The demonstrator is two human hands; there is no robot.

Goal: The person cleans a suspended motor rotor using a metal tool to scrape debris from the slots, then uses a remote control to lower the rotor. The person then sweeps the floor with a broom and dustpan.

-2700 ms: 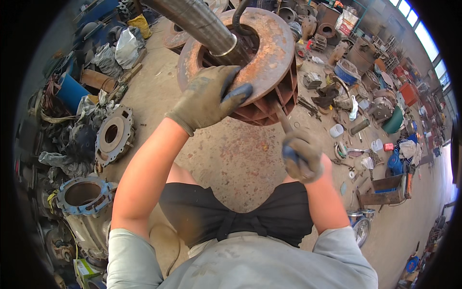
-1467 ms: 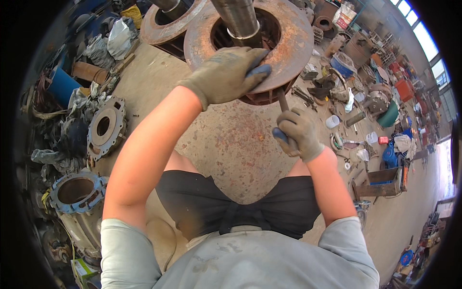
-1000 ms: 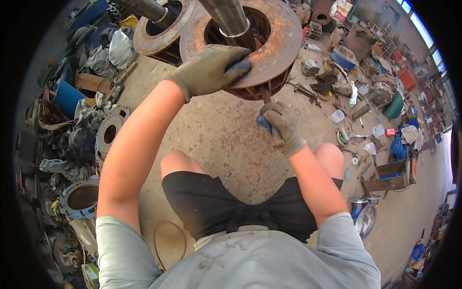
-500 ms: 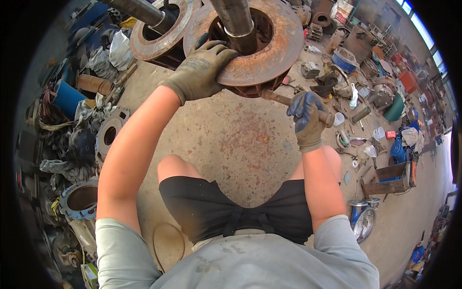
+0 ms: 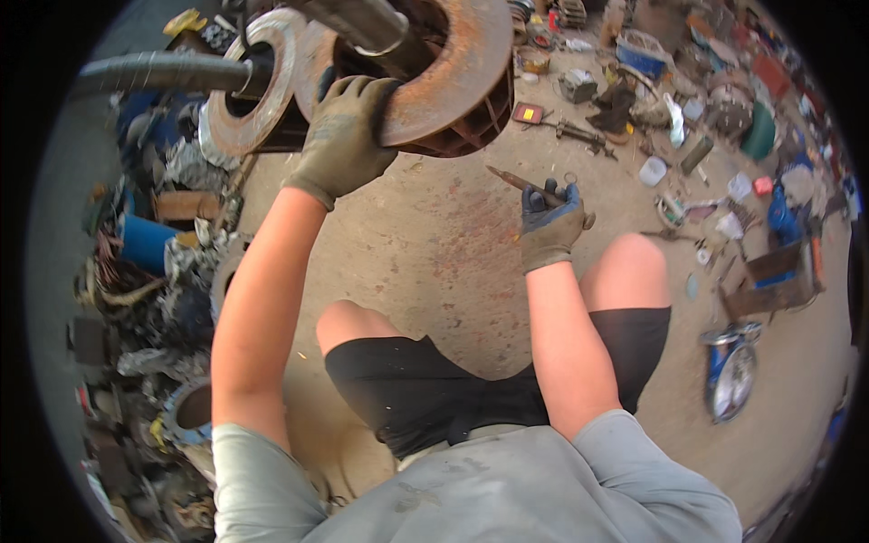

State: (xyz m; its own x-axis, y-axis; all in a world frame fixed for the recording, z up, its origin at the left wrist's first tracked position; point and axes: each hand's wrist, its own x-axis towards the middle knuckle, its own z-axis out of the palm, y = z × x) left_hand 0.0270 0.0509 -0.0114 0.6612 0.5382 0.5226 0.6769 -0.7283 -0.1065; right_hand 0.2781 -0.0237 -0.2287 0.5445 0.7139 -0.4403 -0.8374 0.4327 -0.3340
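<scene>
The left hand, in a dirty olive glove, lies on the near left part of the rusty wheel, its fingers bent over the ring; I cannot tell whether they grip it underneath. The wheel is at the top of the view, a thick metal shaft standing in its central hole. The right hand, gloved too, has its fingers curled round a brown chisel, whose pointed end aims up and left, apart from the wheel, while the butt sticks out on the other side of the fist. Just left of the wheel is a second ring with its own shaft. Below both hands lies the stained floor. Near the wheel, on the right, is a small red box; farther right are a white cup and a blue basin.
</scene>
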